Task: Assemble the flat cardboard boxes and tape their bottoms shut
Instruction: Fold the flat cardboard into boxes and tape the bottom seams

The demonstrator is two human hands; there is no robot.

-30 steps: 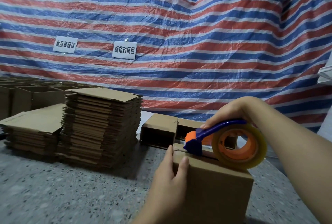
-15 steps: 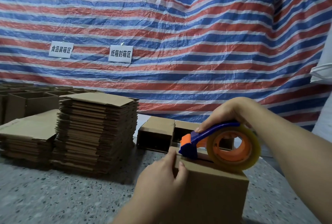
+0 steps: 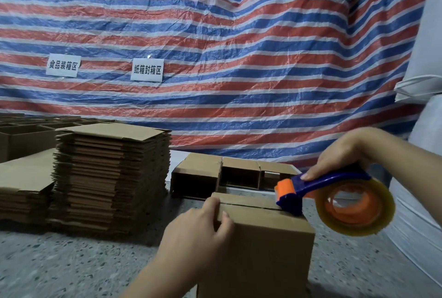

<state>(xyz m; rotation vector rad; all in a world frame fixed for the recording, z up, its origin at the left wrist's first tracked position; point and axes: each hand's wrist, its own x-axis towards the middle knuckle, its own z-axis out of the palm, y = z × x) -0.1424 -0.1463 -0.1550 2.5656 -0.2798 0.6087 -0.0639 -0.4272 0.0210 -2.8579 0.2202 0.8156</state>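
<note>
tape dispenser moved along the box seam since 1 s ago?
Yes. The tape dispenser slid right along the box seam: its blue head sat near the left hand before, now at the right edge.

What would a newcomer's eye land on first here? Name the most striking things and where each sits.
First comes the striped tarp, red, white and blue, which fills the whole background and carries two white signs. Next comes the blue and orange tape dispenser at lower right, gripped by the right hand at the far end of the cardboard box, which the left hand steadies. At left stands a tall stack of flat cardboard.
</note>
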